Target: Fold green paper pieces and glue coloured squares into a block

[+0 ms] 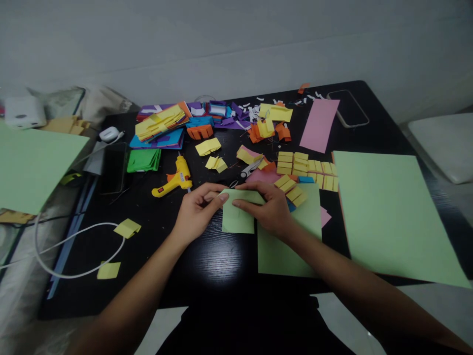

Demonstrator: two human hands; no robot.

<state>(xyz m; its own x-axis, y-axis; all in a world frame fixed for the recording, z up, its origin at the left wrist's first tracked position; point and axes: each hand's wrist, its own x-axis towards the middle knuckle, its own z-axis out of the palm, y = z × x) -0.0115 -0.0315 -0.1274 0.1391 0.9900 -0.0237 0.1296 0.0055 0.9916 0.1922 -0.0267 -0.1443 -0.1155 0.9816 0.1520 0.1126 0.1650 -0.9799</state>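
Observation:
Both hands hold a small piece of light green paper (238, 219) above the front middle of the black table. My left hand (197, 209) pinches its upper left corner between thumb and fingers. My right hand (271, 204) grips the top edge farther right, where the paper looks bent over. Beneath my right hand and forearm lies a larger light green sheet (288, 251). Just beyond the hands rest scissors (251, 167), their blades toward the far side or hidden; I cannot tell. Folded yellow paper pieces (295, 195) sit close to my right hand.
A yellow glue gun (177, 177) lies left of the hands. Stacked coloured paper (162, 123) and paper scraps (247, 113) fill the back. Big green sheets (388, 212) cover the right side. A phone (113, 167) and a white cable (84, 227) are at left.

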